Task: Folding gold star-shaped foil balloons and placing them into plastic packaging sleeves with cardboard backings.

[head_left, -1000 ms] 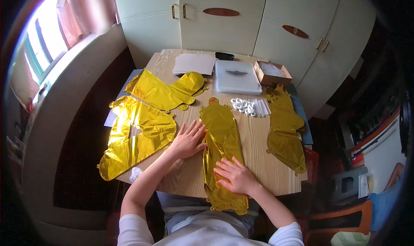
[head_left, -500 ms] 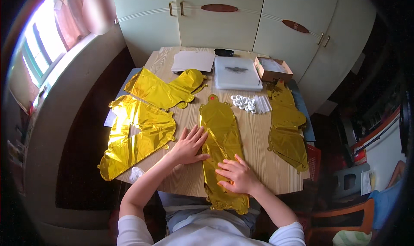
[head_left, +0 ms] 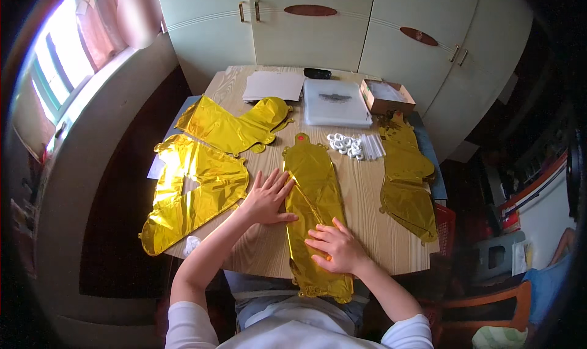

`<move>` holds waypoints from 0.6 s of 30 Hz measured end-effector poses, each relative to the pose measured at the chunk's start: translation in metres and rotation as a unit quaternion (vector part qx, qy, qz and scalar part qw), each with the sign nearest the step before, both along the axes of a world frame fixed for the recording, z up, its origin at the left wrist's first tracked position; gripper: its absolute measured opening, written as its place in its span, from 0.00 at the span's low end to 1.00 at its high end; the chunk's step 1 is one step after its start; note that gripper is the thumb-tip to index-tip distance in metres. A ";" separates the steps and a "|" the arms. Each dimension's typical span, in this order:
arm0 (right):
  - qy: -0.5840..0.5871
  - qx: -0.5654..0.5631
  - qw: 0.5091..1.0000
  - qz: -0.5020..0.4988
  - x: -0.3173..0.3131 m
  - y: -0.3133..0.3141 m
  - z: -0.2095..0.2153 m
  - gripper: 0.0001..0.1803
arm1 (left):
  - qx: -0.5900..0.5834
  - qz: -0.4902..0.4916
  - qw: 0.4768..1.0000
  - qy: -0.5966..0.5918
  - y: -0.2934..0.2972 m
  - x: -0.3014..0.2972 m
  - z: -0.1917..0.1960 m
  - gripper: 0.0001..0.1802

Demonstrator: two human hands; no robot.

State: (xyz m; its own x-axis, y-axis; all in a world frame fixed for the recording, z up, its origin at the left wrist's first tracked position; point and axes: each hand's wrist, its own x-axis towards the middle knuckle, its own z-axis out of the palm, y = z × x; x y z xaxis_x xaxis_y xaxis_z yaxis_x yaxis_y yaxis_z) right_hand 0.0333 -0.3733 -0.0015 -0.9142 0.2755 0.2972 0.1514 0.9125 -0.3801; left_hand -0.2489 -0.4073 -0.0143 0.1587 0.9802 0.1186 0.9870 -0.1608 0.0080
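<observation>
Gold elongated foil sheet [head_left: 318, 193]: we seem mid-flattening; left hand [head_left: 264, 203], right hand [head_left: 340, 249], fingers [head_left: 278, 183] spread; next likely calls for pressing.

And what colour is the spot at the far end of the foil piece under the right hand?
Red; the spot shows best in the head view.

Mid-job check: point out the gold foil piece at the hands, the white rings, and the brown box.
Gold foil piece [head_left: 316, 201]: head view, near the middle of its upper face.
White rings [head_left: 347, 145]: head view, middle of the cluster.
Brown box [head_left: 394, 108]: head view, its near wall.
</observation>
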 end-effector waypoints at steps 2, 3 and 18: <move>-0.002 -0.006 1.000 0.001 0.000 0.001 0.001 0.21 | 0.003 0.004 1.000 0.020 0.002 0.001 0.002 0.54; -0.003 -0.010 1.000 0.002 0.001 0.001 0.001 0.21 | 0.004 0.008 1.000 0.019 0.003 0.000 0.002 0.54; -0.015 -0.012 1.000 0.007 0.000 0.003 -0.002 0.21 | 0.033 -0.048 0.998 0.036 0.007 0.008 -0.001 0.50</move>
State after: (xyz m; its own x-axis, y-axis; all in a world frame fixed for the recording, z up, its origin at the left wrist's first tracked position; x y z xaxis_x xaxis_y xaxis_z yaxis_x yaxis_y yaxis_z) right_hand 0.0333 -0.3704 -0.0034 -0.9261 0.2700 0.2636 0.1508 0.9051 -0.3975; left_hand -0.2408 -0.4001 -0.0151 0.2611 0.9508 0.1666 0.9648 -0.2516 -0.0761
